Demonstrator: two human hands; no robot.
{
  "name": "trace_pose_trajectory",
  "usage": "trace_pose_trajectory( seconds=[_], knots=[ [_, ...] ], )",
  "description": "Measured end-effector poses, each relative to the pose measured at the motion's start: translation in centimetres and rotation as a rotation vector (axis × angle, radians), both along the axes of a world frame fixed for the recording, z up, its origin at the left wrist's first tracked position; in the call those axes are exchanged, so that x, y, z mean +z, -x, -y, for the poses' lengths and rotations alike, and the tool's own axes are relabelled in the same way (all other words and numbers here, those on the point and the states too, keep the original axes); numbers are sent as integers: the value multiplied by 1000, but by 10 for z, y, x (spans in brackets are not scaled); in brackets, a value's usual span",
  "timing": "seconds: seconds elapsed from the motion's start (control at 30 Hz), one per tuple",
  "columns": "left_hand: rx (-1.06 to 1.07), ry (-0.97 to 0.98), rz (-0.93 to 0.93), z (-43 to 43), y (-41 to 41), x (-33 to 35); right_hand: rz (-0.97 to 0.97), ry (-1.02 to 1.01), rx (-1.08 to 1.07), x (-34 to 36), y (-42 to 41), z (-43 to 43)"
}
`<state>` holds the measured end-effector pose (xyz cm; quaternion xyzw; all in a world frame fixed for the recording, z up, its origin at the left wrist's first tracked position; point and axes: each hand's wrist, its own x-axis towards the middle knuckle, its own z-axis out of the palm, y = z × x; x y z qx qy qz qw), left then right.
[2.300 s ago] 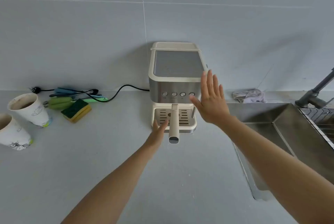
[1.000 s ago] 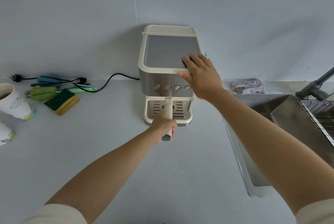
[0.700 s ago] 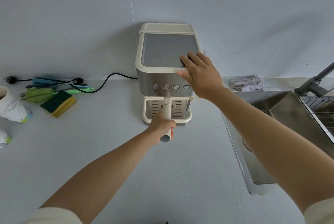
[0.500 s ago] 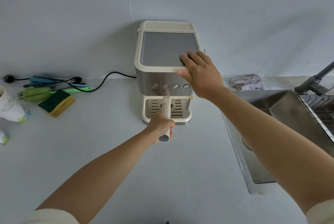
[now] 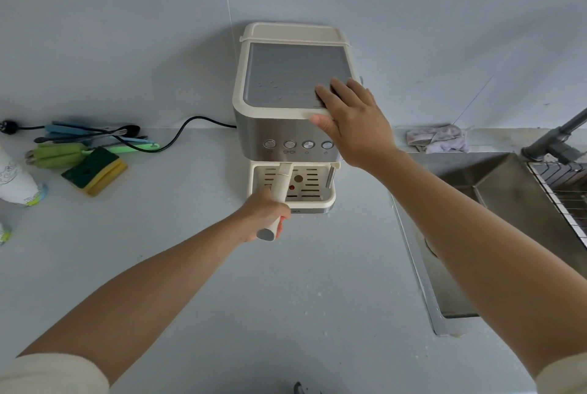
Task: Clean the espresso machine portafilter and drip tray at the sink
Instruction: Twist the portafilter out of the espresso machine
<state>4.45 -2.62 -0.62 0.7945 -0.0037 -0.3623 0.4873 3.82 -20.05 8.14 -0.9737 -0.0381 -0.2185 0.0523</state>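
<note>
A cream and steel espresso machine (image 5: 279, 85) stands against the wall on the grey counter. Its portafilter handle (image 5: 280, 184) sticks out toward me from under the button row, angled a little to the left. My left hand (image 5: 262, 214) grips the lower end of that handle. My right hand (image 5: 352, 122) presses flat on the machine's top right corner, thumb on the front edge. The slotted cream drip tray (image 5: 313, 191) sits in the machine's base, partly hidden by the handle. The portafilter's basket is hidden under the machine head.
A steel sink (image 5: 495, 222) lies to the right, with a grey tap (image 5: 552, 139) and a wire rack (image 5: 565, 187). A crumpled cloth (image 5: 438, 139) lies behind it. On the left are a green-yellow sponge (image 5: 93, 169), brushes (image 5: 92, 139), paper cups (image 5: 16, 180) and a black cord (image 5: 187, 129).
My left hand closed round the portafilter handle and has swung it a little to the left. My right hand came down from the air onto the machine's top corner.
</note>
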Motion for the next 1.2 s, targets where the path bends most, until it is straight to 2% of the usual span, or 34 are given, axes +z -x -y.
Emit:
trace_pose_trajectory(
  seconds=[0.23, 0.5, 0.97, 1.2],
  knots=[
    [-231, -105, 66, -38, -38, 13, -47, -10, -20, 1, 1, -2],
    [-398, -149, 52, -57, -77, 27, -96, -32, -20, 7, 2, -2],
    [-407, -83, 53, -58, -82, 8, -148, -41, -43, 13, 7, -7],
    [-456, -136, 75, -61, -99, 8, -159, -53, -48, 11, 5, -5]
  ],
)
